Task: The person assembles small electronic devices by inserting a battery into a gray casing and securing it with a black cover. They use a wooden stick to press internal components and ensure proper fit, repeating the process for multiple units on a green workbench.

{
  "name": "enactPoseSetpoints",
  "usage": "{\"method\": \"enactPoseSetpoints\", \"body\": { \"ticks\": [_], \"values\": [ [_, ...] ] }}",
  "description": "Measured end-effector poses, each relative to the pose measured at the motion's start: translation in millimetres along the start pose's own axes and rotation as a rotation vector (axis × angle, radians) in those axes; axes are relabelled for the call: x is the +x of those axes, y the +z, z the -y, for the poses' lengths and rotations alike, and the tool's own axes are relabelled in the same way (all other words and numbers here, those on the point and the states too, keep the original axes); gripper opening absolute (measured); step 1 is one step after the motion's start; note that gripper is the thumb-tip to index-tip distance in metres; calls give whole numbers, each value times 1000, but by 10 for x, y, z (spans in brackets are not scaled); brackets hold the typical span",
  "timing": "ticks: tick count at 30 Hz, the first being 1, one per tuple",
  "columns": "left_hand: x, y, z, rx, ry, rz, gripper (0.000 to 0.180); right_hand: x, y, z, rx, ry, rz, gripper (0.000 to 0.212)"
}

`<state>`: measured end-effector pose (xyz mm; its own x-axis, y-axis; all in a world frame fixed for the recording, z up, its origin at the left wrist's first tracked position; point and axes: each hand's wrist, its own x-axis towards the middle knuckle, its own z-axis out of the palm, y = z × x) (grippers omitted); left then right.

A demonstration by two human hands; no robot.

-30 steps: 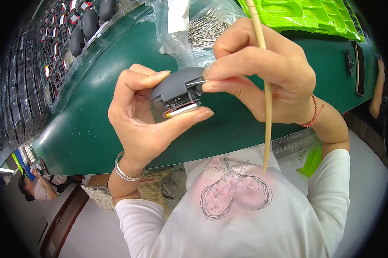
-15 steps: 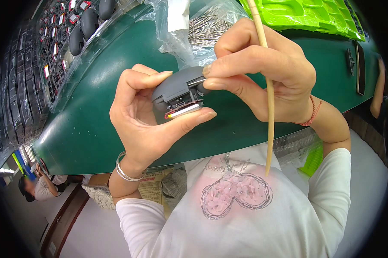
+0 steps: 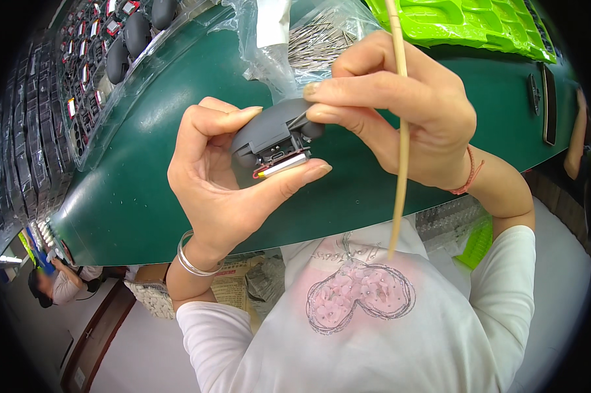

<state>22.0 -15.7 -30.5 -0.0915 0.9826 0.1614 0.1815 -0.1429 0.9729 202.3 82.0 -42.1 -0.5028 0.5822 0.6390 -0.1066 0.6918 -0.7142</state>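
A rounded dark grey device casing [image 3: 264, 133] is clasped between the thumb and curled fingers of my left hand [image 3: 210, 173], above the green table. Its open end faces me, showing a small port, red wire and a silver battery-like part [image 3: 283, 167] by my left thumb. My right hand [image 3: 416, 108] pinches a thin metal pin [image 3: 299, 120] between thumb and index finger, its end at a slot near the casing's right side. Through the same hand runs a long pale wooden stick [image 3: 401, 164], slanting down toward my shirt. How deep the pin sits cannot be seen.
A clear plastic bag [image 3: 318, 42] of many metal pins lies behind my hands. Bright green trays [image 3: 465, 23] stand at the back right. At the left are a tray of electronic parts [image 3: 86, 59] and dark casings [image 3: 137, 36]. A flat black strip [image 3: 549, 105] lies far right.
My right hand has shifted slightly left and tilted, so the pin now angles more steeply at the slot. The wooden stick's lower end has swung left. My left hand stays nearly still.
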Motion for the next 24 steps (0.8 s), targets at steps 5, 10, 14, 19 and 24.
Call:
{"method": "enactPoseSetpoints", "body": {
  "ticks": [5, 10, 14, 19, 24],
  "values": [
    [16, -18, 5, 76, -20, -43, 50, -58, 44, -40, -142, -91, 26, 28],
    [22, -17, 2, 17, -1, -6, 52, 39, -64, 33, -278, -76, 261, 28],
    [17, -52, -48, -4, -38, -30, 53, 237, -231, 55, -142, 70, 286, 49],
    [31, -100, -55, 0, -41, -14, 54, 147, -337, 0, 439, 523, 234, 49],
    [24, -100, -71, -18, -30, -8, 55, 125, -253, -4, 724, 678, 91, 51]
  ]
}}
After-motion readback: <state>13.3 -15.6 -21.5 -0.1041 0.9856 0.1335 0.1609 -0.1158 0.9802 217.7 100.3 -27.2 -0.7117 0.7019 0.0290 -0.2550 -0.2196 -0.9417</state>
